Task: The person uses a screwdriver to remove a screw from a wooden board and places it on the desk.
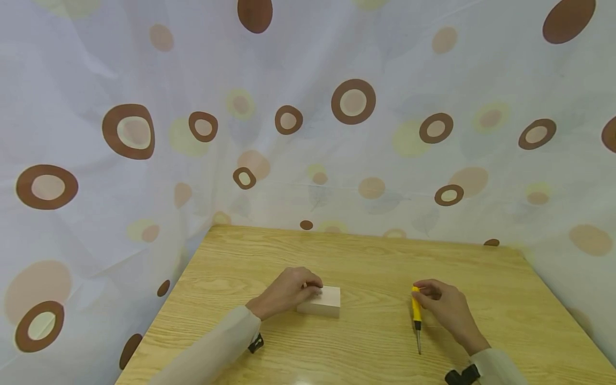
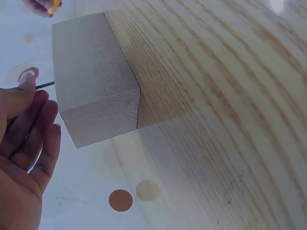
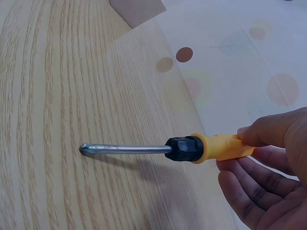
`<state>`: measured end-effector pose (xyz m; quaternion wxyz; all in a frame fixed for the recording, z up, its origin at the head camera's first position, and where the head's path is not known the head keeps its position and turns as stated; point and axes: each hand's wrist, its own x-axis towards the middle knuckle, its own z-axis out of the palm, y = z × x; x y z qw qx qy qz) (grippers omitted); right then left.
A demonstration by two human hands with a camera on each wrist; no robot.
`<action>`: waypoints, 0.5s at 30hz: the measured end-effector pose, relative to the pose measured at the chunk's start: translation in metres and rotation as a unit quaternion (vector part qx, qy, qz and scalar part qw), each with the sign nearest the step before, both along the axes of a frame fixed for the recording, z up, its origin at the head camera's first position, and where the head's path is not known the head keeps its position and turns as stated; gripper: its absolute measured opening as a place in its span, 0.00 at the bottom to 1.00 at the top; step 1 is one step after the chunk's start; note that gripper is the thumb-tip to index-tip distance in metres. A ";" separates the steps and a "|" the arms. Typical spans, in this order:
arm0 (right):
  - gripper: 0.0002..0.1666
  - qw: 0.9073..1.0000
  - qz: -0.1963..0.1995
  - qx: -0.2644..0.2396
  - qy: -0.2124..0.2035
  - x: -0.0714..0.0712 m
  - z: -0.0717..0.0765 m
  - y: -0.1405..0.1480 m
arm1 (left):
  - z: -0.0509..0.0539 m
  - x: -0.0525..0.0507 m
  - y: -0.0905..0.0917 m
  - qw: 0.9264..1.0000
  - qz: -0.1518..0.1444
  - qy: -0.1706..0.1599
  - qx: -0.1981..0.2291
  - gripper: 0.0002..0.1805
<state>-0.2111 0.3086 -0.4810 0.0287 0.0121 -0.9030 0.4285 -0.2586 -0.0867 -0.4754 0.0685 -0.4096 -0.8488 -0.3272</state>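
A pale wooden block (image 1: 325, 302) lies on the table, left of the middle. Above its top face my left hand (image 1: 294, 286) pinches a dark threaded screw (image 2: 45, 85) between thumb and forefinger. The screw's lower end meets the block, while its head is hidden by the fingertips. To the right, my right hand (image 1: 445, 307) holds a screwdriver (image 1: 416, 315) by the end of its yellow handle. Its metal shaft (image 3: 124, 149) points down and toward the near side of the table; a black collar (image 3: 184, 148) joins shaft and handle. Whether the tip touches the wood, I cannot tell.
The wood-grain table (image 1: 375, 262) is bordered at the back and both sides by a white sheet (image 1: 308, 160) with brown and pastel circles. Black straps with small devices (image 1: 463, 374) sit at the wrists, below light sleeves (image 1: 212, 347).
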 end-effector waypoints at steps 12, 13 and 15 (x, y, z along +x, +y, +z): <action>0.26 1.000 -0.001 0.003 -0.004 0.001 0.000 0.001 | -0.001 0.003 0.004 1.000 0.031 0.001 0.003 0.06; 0.26 1.000 -0.001 0.003 -0.004 0.001 0.000 0.001 | -0.001 0.003 0.004 0.999 0.032 0.001 0.004 0.06; 0.25 1.000 -0.002 0.003 -0.001 0.001 0.000 0.001 | -0.002 0.003 0.005 0.999 0.032 0.000 0.007 0.06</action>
